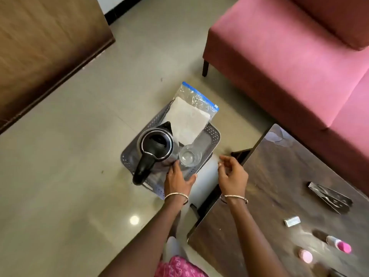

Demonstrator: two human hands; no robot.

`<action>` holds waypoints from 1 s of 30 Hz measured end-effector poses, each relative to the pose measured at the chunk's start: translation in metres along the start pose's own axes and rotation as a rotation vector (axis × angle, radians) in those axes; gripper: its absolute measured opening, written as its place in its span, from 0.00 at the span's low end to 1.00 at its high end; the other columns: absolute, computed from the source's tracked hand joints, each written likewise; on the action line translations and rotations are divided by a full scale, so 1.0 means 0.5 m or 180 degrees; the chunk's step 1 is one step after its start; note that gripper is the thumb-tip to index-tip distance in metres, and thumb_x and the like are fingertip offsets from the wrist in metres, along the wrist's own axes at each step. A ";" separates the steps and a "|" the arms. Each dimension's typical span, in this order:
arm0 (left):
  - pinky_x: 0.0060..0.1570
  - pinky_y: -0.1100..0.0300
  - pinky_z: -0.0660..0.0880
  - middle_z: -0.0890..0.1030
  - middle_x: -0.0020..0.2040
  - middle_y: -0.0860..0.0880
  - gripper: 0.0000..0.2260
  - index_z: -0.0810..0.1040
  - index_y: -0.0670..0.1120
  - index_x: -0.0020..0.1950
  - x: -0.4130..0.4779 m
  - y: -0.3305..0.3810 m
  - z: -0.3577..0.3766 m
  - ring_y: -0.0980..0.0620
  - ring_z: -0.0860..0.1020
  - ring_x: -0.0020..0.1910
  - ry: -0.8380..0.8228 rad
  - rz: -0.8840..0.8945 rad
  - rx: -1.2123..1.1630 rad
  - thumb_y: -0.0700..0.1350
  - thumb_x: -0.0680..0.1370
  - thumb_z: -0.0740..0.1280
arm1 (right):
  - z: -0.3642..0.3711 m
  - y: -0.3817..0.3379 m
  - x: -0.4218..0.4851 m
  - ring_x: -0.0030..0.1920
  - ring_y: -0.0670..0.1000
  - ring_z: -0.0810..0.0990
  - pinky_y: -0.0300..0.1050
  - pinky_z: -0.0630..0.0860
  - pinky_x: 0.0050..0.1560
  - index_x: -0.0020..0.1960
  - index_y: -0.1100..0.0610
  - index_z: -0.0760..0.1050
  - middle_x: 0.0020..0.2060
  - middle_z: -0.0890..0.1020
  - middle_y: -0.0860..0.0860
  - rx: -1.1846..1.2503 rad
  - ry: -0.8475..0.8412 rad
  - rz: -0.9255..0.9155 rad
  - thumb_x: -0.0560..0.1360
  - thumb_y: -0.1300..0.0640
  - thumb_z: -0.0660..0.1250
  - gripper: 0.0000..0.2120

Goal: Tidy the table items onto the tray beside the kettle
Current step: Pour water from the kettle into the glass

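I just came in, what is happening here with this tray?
A person is tidying items onto a grey tray, which sits low beside the dark table. The tray holds a black kettle, a clear glass and a zip bag with something white inside. The left hand rests on the tray next to the glass; the right hand hovers empty by the table corner. A dark packet, a small white box, a pink-capped bottle and a round pink item lie on the table.
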State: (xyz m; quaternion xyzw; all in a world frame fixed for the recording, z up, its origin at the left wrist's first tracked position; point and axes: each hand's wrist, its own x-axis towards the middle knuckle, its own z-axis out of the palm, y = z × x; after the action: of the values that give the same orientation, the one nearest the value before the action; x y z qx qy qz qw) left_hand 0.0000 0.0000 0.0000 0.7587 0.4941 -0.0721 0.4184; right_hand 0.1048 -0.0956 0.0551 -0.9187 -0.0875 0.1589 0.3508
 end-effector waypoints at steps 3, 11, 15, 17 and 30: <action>0.61 0.52 0.70 0.73 0.68 0.39 0.38 0.65 0.41 0.73 0.019 0.008 0.040 0.40 0.73 0.66 0.0301 -0.0248 -0.0304 0.54 0.69 0.75 | 0.041 0.025 0.038 0.47 0.53 0.84 0.42 0.77 0.49 0.56 0.59 0.82 0.48 0.86 0.53 -0.0059 -0.0311 -0.0017 0.76 0.61 0.68 0.09; 0.56 0.51 0.73 0.77 0.65 0.38 0.36 0.69 0.39 0.70 0.034 -0.002 0.081 0.39 0.76 0.62 0.0779 -0.0180 -0.0615 0.52 0.68 0.78 | 0.156 0.005 0.130 0.54 0.56 0.84 0.50 0.79 0.56 0.58 0.53 0.82 0.52 0.87 0.52 -0.0910 -0.1112 -0.0105 0.74 0.51 0.70 0.15; 0.57 0.52 0.73 0.77 0.65 0.39 0.35 0.70 0.40 0.70 0.034 -0.006 0.072 0.40 0.77 0.63 0.0765 -0.0137 -0.0663 0.51 0.68 0.78 | 0.159 0.003 0.133 0.38 0.62 0.77 0.47 0.74 0.39 0.34 0.58 0.79 0.28 0.80 0.55 -0.1134 -0.1013 -0.0048 0.69 0.59 0.67 0.06; 0.56 0.51 0.74 0.78 0.64 0.40 0.34 0.70 0.40 0.69 0.028 -0.007 0.061 0.41 0.77 0.62 0.0719 -0.0060 -0.0692 0.51 0.68 0.78 | 0.143 0.001 0.127 0.32 0.63 0.68 0.45 0.68 0.33 0.28 0.61 0.69 0.23 0.71 0.57 -0.1087 -0.0949 -0.0111 0.66 0.60 0.67 0.11; 0.57 0.59 0.76 0.78 0.62 0.54 0.40 0.70 0.48 0.67 -0.126 0.021 -0.143 0.57 0.77 0.61 0.0413 0.1085 -0.1147 0.58 0.60 0.81 | -0.071 -0.134 -0.035 0.27 0.45 0.84 0.41 0.83 0.35 0.35 0.50 0.83 0.27 0.85 0.48 0.0041 -0.1450 0.0042 0.68 0.60 0.77 0.07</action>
State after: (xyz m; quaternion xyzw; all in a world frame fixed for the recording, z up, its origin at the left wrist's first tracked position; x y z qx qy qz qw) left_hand -0.0447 0.0052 0.0845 0.7473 0.3897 0.1375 0.5203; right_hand 0.0976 -0.0726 0.1292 -0.8573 -0.1575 0.3652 0.3268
